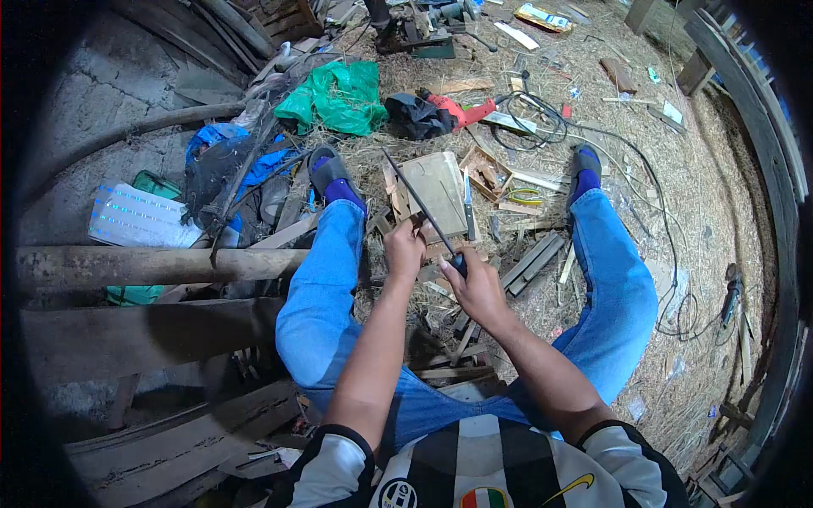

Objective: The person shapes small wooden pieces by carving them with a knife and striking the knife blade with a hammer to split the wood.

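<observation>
My right hand point(476, 286) is wrapped round the dark handle of a long thin tool point(417, 197), which looks like a file. Its shaft slants up and left, past my left hand point(405, 247). The fingers of my left hand are closed on a small dark piece, too small to name, beside the shaft. Beyond both hands a flat wooden board point(436, 190) lies on the ground. A knife point(468, 207) rests along its right edge. Right of that are a small wooden box point(486, 172) and yellow-handled pliers point(524, 196).
A red power tool point(461, 110) and coiled black cable point(542, 127) lie past the box. Green plastic point(334, 97) is at the upper left. A wooden pole point(152, 267) runs along the left. An angle grinder point(731, 296) lies at the far right.
</observation>
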`<state>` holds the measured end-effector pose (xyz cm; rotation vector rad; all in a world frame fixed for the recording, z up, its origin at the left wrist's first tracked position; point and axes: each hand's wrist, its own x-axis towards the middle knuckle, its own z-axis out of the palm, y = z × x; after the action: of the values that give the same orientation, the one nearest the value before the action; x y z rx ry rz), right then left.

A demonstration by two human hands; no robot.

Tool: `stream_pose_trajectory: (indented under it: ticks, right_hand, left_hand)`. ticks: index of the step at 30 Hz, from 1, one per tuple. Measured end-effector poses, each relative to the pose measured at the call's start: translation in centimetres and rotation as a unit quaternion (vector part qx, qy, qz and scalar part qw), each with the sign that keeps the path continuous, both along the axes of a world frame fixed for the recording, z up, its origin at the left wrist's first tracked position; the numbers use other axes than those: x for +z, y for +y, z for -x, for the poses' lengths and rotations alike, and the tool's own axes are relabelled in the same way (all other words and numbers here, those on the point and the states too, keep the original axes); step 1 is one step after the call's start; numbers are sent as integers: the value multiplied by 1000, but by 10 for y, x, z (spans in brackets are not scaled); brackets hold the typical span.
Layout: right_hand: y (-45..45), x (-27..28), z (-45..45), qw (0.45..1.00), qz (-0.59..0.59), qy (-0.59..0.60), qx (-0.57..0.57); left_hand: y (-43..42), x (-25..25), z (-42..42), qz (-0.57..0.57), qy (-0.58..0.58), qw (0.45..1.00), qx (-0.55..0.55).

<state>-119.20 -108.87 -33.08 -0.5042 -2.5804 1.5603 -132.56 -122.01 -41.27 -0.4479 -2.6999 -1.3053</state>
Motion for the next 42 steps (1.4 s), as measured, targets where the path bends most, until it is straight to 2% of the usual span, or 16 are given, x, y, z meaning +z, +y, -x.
stream_pose_trajectory:
  ticks: [20,22,23,25,26,27,28,29,30,31,32,34,36,39,40,42]
  right_hand:
    - [-5,-1,-2,997,-67,-31,13]
    - [-5,-2,-3,998,-65,-23,12]
    - [-6,-3,-2,998,-63,-13,12]
    - [-6,-1,-2,998,-61,-19,13]
    - [-6,0,-2,998,-61,-26,13]
    - [-6,-1,-1,998,-60,-25,14]
    - [-5,-2,-1,998,-63,-23,18]
    - [-5,-3,-2,997,-65,-21,23]
    - [-5,-4,-2,997,-65,-21,23]
    - [-6,-6,-3,997,-68,-26,26]
    - [-6,-6,-4,997,-71,-30,29]
    - [-9,3,-4,997,-67,-38,20]
    - [-10,6,-4,997,-63,-45,12]
    - [-13,5,-4,996,-89,-30,2]
    - [-13,11,-5,992,-120,-46,1]
    - [-14,14,-6,986,-153,-63,2]
  left_hand:
    - [-3,-14,-1,-11,6,1000,-13]
    - [-6,-4,-12,-39,-96,994,13]
    - [-7,0,-16,-38,-95,995,13]
    - [-10,-1,-24,-114,-139,983,35]
    - [-17,-7,-25,-141,-210,967,41]
    - [-12,12,-34,-141,-209,967,42]
    - [1,46,-47,-236,-341,906,84]
    - [7,65,-58,-325,-462,816,122]
    - [4,65,-68,-287,-503,814,54]
    - [0,53,-79,-286,-503,814,54]
    - [-2,35,-91,-357,-544,759,24]
    - [10,35,-114,-425,-580,696,-5]
    - [35,75,-136,-484,-531,691,86]
    - [34,62,-150,-503,-510,695,57]
    - [37,62,-154,-508,-479,713,53]
    - [34,58,-155,-530,-483,696,33]
